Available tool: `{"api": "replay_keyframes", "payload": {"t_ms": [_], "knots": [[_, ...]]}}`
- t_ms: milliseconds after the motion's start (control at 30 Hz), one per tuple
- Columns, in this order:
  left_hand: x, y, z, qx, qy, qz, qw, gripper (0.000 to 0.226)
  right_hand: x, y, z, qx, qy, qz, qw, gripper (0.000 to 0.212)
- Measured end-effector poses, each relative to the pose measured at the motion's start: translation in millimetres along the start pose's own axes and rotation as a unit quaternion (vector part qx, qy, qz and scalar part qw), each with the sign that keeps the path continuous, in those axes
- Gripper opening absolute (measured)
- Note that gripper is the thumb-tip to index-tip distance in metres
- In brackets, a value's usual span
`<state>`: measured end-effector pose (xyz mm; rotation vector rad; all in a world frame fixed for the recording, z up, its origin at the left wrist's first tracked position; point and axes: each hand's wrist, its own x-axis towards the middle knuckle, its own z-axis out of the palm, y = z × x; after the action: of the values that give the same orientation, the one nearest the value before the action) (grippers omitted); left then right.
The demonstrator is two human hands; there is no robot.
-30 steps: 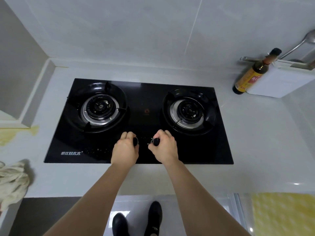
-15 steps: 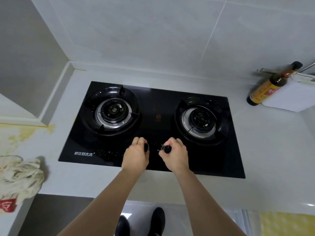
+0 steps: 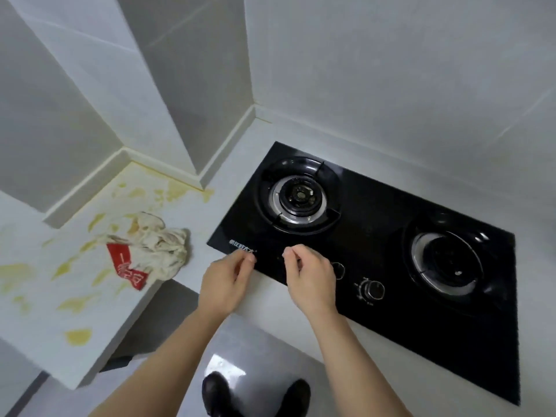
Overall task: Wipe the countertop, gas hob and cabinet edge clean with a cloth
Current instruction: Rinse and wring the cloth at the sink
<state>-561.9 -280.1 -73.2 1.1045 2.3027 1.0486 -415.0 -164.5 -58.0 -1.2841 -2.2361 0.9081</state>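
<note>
Wiping looks unstarted — both hands, left hand (image 3: 225, 284) and right hand (image 3: 310, 278), are loosely curled and hold nothing, over the gas hob (image 3: 376, 251). The cloth (image 3: 159, 245) lies crumpled left of them on the yellow-stained bench (image 3: 60, 296).

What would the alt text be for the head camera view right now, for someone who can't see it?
Two bare hands, the left hand and right hand, hover with loosely curled fingers over the front left edge of a black two-burner gas hob, holding nothing. A crumpled cloth lies to the left on a white countertop blotched with yellow stains.
</note>
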Motion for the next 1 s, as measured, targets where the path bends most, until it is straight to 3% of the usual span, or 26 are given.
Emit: {"api": "replay_keyframes", "payload": {"t_ms": [67,133,200,300,367,533,667,733,867,1000], "knots": [[3.7,-34.3,-42.0,0.003,0.107,-0.036,0.994,0.024,-7.5,-35.0,33.8,0.019,-0.070,-0.026,0.997,0.035],[12.2,-74.6,-82.2,0.097,0.160,-0.075,0.979,0.040,-15.9,-64.7,70.5,0.009,-0.133,-0.050,0.990,0.027],[20.5,-109.5,-109.4,0.232,0.115,-0.107,0.960,0.063,-23.2,-81.2,99.7,-0.012,-0.167,-0.076,0.983,0.020],[24.6,-148.5,-135.7,0.299,-0.026,-0.119,0.946,0.079,-32.1,-108.6,141.1,-0.046,-0.190,-0.105,0.975,0.041],[28.4,-154.3,-139.4,0.318,-0.088,-0.078,0.941,0.084,-33.7,-121.4,160.1,-0.064,-0.184,-0.115,0.974,0.055],[35.4,-166.9,-149.7,0.333,-0.149,0.039,0.930,0.076,-31.7,-151.2,207.7,-0.071,-0.191,-0.103,0.974,0.072],[44.0,-194.7,-158.2,0.230,-0.188,0.085,0.951,0.071,-23.3,-158.0,223.6,-0.070,-0.209,-0.086,0.972,0.068],[44.7,-207.7,-165.0,0.209,-0.195,0.099,0.953,0.076,-19.9,-160.8,227.1,-0.047,-0.209,-0.080,0.973,0.065],[45.4,-232.0,-179.8,0.248,-0.214,0.119,0.937,0.080,-22.6,-179.9,231.9,0.019,-0.259,0.015,0.966,0.061],[38.9,-234.1,-201.6,0.282,-0.225,0.080,0.929,0.082,-15.0,-199.0,234.0,0.070,-0.304,0.081,0.946,0.041]]}}
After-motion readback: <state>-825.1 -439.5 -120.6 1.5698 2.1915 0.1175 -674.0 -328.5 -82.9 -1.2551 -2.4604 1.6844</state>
